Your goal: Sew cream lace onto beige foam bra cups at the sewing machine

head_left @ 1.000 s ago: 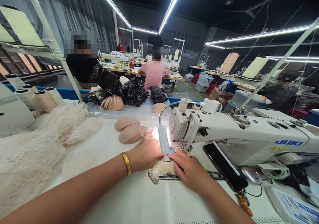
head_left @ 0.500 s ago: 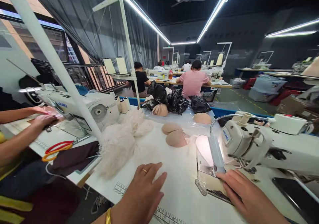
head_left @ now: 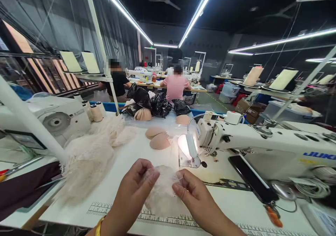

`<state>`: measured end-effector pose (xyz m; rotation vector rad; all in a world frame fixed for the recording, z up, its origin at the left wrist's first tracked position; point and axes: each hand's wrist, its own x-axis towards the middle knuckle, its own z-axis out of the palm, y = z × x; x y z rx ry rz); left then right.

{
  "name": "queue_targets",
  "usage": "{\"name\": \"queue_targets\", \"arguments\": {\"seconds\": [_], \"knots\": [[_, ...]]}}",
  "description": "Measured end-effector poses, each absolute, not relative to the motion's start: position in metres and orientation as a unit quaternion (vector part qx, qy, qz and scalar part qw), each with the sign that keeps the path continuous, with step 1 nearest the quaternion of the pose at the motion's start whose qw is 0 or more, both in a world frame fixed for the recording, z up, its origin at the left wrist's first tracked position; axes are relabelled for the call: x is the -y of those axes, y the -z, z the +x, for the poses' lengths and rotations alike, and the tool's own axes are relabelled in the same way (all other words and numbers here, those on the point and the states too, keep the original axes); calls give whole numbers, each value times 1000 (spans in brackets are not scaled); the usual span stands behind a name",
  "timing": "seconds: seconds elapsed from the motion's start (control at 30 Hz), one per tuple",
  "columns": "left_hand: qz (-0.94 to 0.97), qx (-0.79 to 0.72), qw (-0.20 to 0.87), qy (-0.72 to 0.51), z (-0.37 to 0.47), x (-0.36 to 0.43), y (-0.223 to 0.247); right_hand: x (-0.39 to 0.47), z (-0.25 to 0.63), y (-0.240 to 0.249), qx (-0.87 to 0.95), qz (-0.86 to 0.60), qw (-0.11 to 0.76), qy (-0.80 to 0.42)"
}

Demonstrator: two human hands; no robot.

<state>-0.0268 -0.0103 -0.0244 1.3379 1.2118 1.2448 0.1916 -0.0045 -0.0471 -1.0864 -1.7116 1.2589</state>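
Between my two hands hangs a piece of sheer whitish lace fabric [head_left: 165,197], above the ruler marks at the table's front edge. My left hand [head_left: 140,183] pinches its left side, thumb against fingers. On the right side, my right hand [head_left: 190,190] grips it the same way. Just beyond lie beige moulded bra cups [head_left: 159,141], stacked in overlapping piles. A pale cup-shaped piece [head_left: 185,145] lies under the bright lamp of the sewing machine [head_left: 217,134]. To the left spreads a heap of cream lace [head_left: 86,159].
A black phone [head_left: 252,178] lies before the machine's arm. Thread cones [head_left: 96,111] and a white post [head_left: 31,120] stand at left. Black plastic bags [head_left: 160,104] sit behind the table. Two people [head_left: 176,83] sit farther back.
My view has turned right. My right hand has left the machine's needle area and come beside my left. Both hands now hold the lace, which neither held before.
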Motion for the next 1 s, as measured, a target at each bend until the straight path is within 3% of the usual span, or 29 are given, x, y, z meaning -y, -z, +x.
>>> {"name": "queue_targets", "arguments": {"seconds": [0.1,0.2,0.33,0.4,0.47,0.6,0.83,1.0], "knots": [[466,-458,539,-531,-16,-2,33,-1,185,53,610,-429,416,-520],[454,-439,554,-542,-11,-5,46,-1,186,56,644,-453,415,-456],[522,-499,532,-442,-18,-11,58,0,188,62,646,-459,445,-418],[613,-528,469,-356,-25,-24,57,-5,188,67,603,-452,453,-476],[706,-547,337,-298,-33,-44,50,-14,188,73,562,-452,444,-533],[783,-551,94,-273,-42,-98,32,-35,186,85,527,-478,433,-553],[813,-548,12,-196,-25,-149,33,-41,188,90,543,-473,421,-551],[787,-579,0,-212,-20,-150,19,-39,190,83,531,-472,423,-563]]}}
